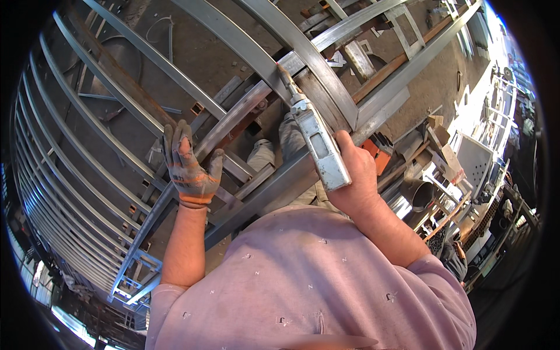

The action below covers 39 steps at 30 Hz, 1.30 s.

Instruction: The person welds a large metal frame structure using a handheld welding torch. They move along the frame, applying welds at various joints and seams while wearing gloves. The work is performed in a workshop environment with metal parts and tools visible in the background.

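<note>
My bare right hand (354,175) is wrapped round the rear of a boxy, pale grey handheld welding gun (321,149). The gun's narrow coppery nozzle points up and away, its tip at a joint between bars of a metal frame (236,116). My left hand (191,166) wears a worn grey glove with an orange cuff; a fingertip of skin shows through it. Its fingers stretch out, with the thumb apart, and it holds nothing. That hand is over the frame beside a crossbar; whether it touches the metal I cannot tell.
Many long curved metal bars (99,131) run along the left. A thick tube (254,198) crosses close in front of my body. An orange box-like thing (376,153) sits beyond my right hand. Scrap metal and a round metal pipe piece (416,194) clutter the right side.
</note>
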### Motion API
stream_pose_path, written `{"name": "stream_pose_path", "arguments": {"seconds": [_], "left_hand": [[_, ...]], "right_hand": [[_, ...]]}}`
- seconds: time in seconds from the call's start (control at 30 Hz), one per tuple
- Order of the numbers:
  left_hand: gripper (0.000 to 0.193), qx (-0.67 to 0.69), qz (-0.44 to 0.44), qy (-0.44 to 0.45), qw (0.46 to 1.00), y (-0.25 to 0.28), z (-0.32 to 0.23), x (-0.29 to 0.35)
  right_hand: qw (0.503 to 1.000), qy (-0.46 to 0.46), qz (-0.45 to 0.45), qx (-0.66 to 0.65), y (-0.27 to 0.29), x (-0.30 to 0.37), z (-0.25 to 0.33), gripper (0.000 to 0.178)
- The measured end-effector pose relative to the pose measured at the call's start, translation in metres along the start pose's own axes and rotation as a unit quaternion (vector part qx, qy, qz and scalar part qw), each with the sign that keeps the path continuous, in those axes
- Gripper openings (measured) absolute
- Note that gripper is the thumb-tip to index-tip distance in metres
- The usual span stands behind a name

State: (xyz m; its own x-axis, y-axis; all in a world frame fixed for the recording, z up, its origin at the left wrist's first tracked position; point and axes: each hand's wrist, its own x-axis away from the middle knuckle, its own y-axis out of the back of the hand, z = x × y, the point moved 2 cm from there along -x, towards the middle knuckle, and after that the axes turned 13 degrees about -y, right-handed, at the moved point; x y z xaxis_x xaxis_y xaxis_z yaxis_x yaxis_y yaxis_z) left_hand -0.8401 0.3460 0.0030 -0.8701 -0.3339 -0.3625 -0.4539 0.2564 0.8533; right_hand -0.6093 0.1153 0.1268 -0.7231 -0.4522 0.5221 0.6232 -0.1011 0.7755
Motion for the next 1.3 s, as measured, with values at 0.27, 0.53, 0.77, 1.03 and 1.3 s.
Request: {"name": "stream_pose_path", "arguments": {"seconds": [0.27, 0.53, 0.77, 1.03, 1.3], "left_hand": [[0.083, 0.002, -0.019, -0.017, 1.000, 0.000, 0.000, 0.000], [0.083, -0.002, -0.008, -0.014, 1.000, -0.001, 0.002, 0.003], [0.083, 0.009, -0.026, -0.024, 0.999, -0.004, 0.005, 0.005], [0.085, 0.006, -0.034, -0.031, 0.999, -0.004, 0.004, 0.004], [0.081, 0.002, -0.020, -0.028, 0.999, -0.002, 0.002, 0.000]], "right_hand": [[0.999, -0.018, 0.009, 0.030, 0.002, 0.000, 0.005, 0.050], [0.998, -0.029, 0.011, 0.048, 0.004, 0.001, 0.010, 0.051], [0.998, -0.043, 0.017, 0.049, 0.005, 0.002, 0.013, 0.051], [0.998, -0.042, 0.016, 0.044, 0.006, 0.004, 0.012, 0.051], [0.999, -0.031, 0.015, 0.023, 0.005, 0.006, 0.007, 0.053]]}}
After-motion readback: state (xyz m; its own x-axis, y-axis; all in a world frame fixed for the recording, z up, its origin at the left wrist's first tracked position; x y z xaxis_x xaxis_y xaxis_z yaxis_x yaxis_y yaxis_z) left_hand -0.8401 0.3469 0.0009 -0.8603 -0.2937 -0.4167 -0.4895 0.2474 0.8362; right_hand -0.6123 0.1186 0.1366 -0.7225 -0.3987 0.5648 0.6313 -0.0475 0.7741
